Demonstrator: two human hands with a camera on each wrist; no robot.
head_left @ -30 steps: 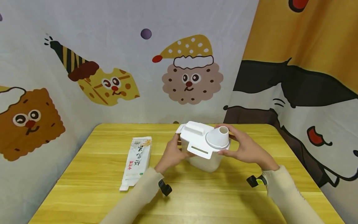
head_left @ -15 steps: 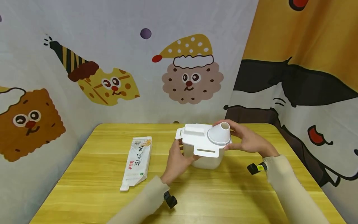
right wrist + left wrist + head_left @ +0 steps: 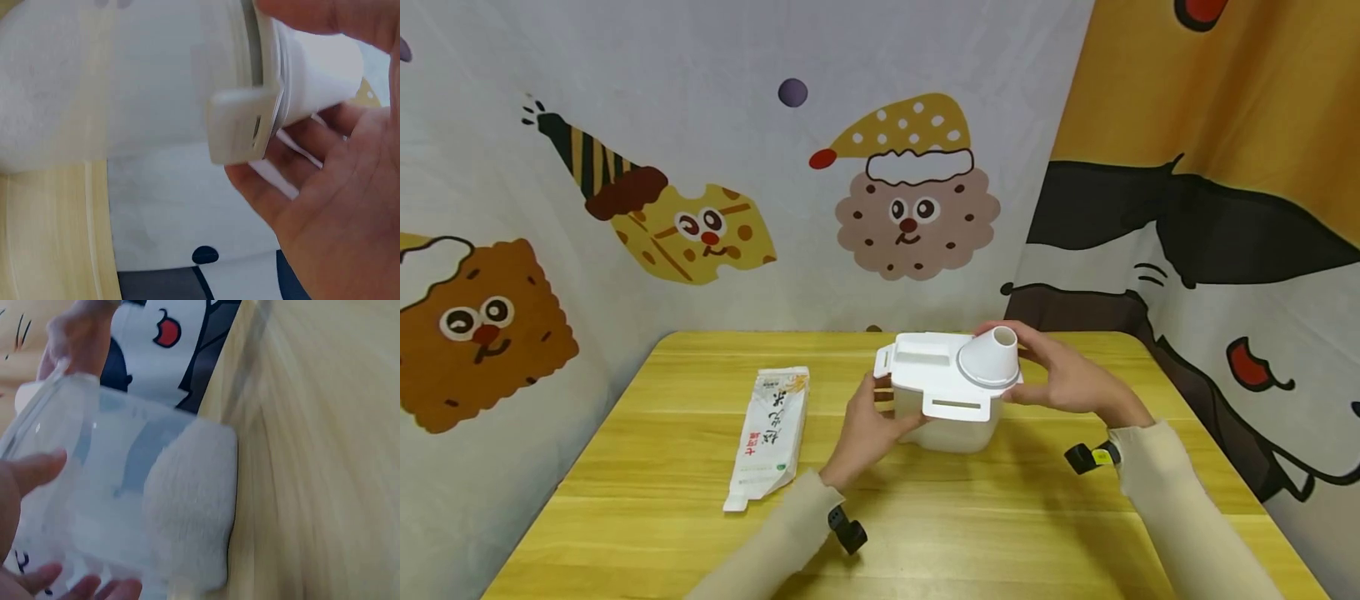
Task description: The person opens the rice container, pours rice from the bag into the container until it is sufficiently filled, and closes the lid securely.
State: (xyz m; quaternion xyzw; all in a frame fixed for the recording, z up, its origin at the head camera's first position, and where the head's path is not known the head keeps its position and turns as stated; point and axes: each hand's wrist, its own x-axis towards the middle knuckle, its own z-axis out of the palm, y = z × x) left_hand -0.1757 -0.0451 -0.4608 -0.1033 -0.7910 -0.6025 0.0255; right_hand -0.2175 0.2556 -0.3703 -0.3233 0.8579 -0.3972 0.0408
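A translucent storage container [image 3: 958,435] with a white lid [image 3: 919,380] stands upright at the middle of the table. White, grainy filling [image 3: 190,500] is heaped in its lower part in the left wrist view. The lid carries a cone-shaped spout [image 3: 987,365] at the right, and its front latch flap [image 3: 957,406] sticks outward. My left hand [image 3: 867,433] grips the container's left end, thumb along the front wall. With thumb in front and fingers behind, my right hand [image 3: 1067,379] holds the lid's right end beside the spout; its far fingers are partly hidden.
A creased white packet [image 3: 767,437] with dark and red writing lies to the left on the yellow wood table [image 3: 925,533]. A cartoon-printed cloth [image 3: 737,108] hangs right behind the table's back edge.
The container has turned slightly and gone from tilted to level, its left end coming down. Both hands moved with it and keep their hold. The packet stays in place.
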